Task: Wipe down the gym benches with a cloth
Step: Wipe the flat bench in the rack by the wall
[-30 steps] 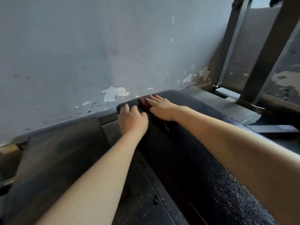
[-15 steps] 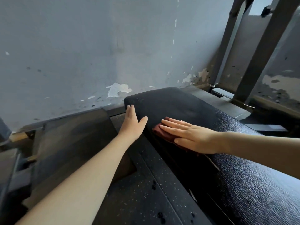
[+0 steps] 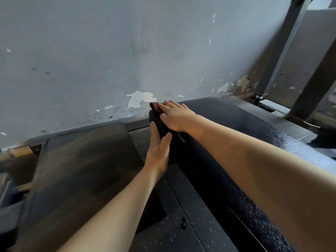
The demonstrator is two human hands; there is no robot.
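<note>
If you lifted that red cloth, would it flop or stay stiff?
Probably floppy: the cloth bends over the bench edge under the right hand. Likely light, since a flat palm alone controls it. It might slide easily on the shiny padding.

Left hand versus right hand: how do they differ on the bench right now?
The right hand lies flat on the dark red cloth; the left hand has no cloth under it. The right hand sits on top of the bench at its far end, by the wall; the left hand rests nearer, against the bench's left side. Both have straight fingers and touch the same bench.
</note>
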